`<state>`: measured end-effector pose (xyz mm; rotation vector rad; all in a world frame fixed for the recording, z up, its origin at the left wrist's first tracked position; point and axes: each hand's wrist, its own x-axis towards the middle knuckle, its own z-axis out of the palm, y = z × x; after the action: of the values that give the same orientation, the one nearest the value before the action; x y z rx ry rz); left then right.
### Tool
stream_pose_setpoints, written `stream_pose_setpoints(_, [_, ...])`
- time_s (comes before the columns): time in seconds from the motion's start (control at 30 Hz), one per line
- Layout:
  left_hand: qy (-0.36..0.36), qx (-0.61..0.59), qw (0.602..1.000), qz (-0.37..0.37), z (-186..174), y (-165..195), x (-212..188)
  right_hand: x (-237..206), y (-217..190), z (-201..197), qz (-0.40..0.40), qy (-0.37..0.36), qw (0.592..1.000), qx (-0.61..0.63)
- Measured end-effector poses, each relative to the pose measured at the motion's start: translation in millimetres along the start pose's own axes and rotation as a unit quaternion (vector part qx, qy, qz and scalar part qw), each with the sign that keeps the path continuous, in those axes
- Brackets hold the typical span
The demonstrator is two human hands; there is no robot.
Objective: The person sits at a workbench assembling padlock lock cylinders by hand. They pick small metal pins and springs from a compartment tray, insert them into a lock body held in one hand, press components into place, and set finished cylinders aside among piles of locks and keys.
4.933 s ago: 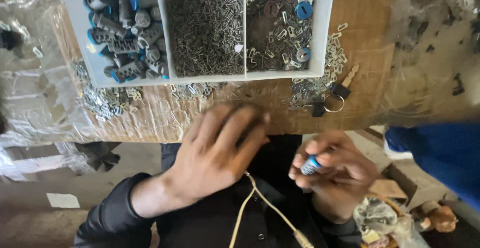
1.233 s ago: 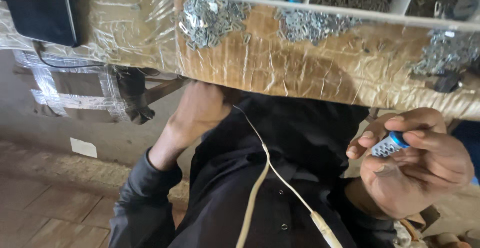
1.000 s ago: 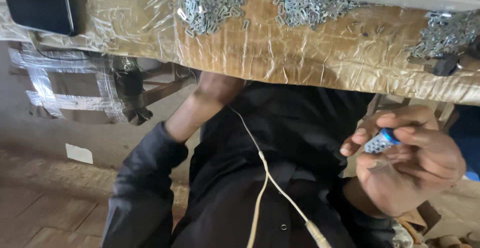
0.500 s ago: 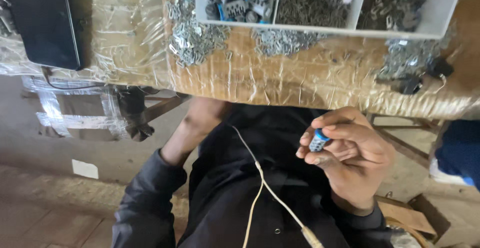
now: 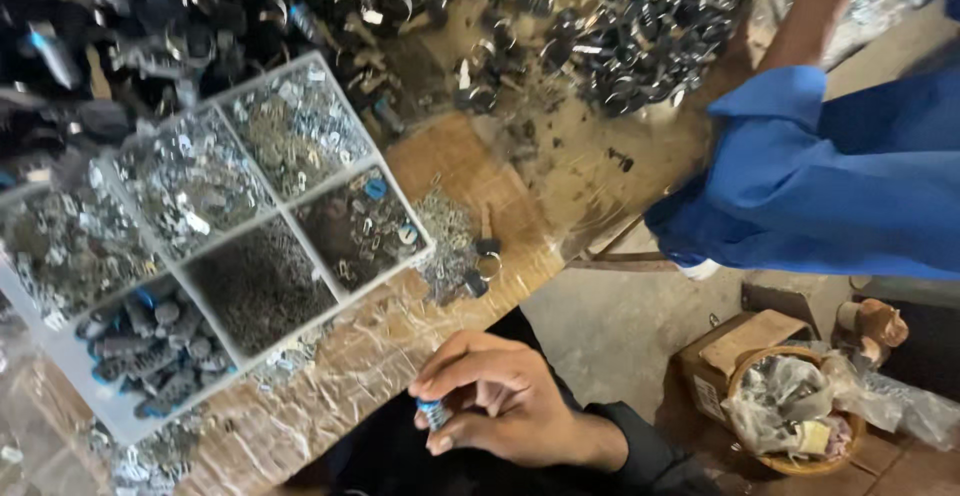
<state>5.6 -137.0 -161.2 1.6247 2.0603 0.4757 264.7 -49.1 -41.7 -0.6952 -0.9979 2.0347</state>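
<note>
My right hand (image 5: 495, 396) is just below the table's near edge, fingers closed round a small blue-and-silver cylindrical part (image 5: 434, 414). A black sleeve runs from the wrist toward the lower right. My left hand is out of view. Up and to the left of the hand, a white compartment tray (image 5: 330, 301) lies on the plastic-wrapped table (image 5: 400, 341). Its sections hold small metal pieces, and one section (image 5: 140, 351) holds blue-and-grey cylinders like the one I grip.
A heap of dark metal rings (image 5: 650, 26) covers the far table. A key on a ring (image 5: 485, 251) lies beside the tray. Another person's blue sleeve (image 5: 830, 186) reaches in at the upper right. A cardboard box (image 5: 735, 351) and a basket (image 5: 790, 406) stand on the floor.
The view has swung up and to the right over the table. My left arm has dropped out of sight. My right hand still grips the small blue part near the table edge.
</note>
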Motion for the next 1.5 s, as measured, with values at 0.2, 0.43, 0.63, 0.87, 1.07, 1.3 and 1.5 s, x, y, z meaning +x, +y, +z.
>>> stream_pose_setpoints(0.2, [0.015,-0.017,1.0,0.015,-1.0,26.6,28.3,23.8,6.4,15.5,0.001,-0.054,0.999,0.005])
stream_pose_setpoints(0.43, [0.037,-0.031,0.999,0.022,-21.8,34.0,6.6,40.4,14.2,21.5,0.044,-0.109,0.993,0.019])
stream_pose_setpoints(0.63, [0.084,-0.054,0.995,0.026,-54.6,61.9,-5.2,45.6,7.4,20.0,0.026,-0.097,0.995,-0.024])
stream_pose_setpoints(0.87, [0.082,-0.261,0.955,0.118,-138.4,114.1,6.2,30.5,11.0,2.6,0.031,-0.009,0.998,-0.052])
stream_pose_setpoints(1.07, [0.108,-0.225,0.963,0.103,-114.0,103.5,2.5,31.8,5.9,7.2,0.026,-0.01,0.996,-0.084])
stream_pose_setpoints(1.3, [0.138,-0.257,0.95,0.115,-118.1,101.3,-3.5,34.2,8.3,8.0,0.036,-0.02,0.994,-0.098])
stream_pose_setpoints(1.5, [0.141,-0.248,0.953,0.105,-119.1,106.3,2.2,35.9,11.7,11.1,0.021,-0.023,0.988,-0.151])
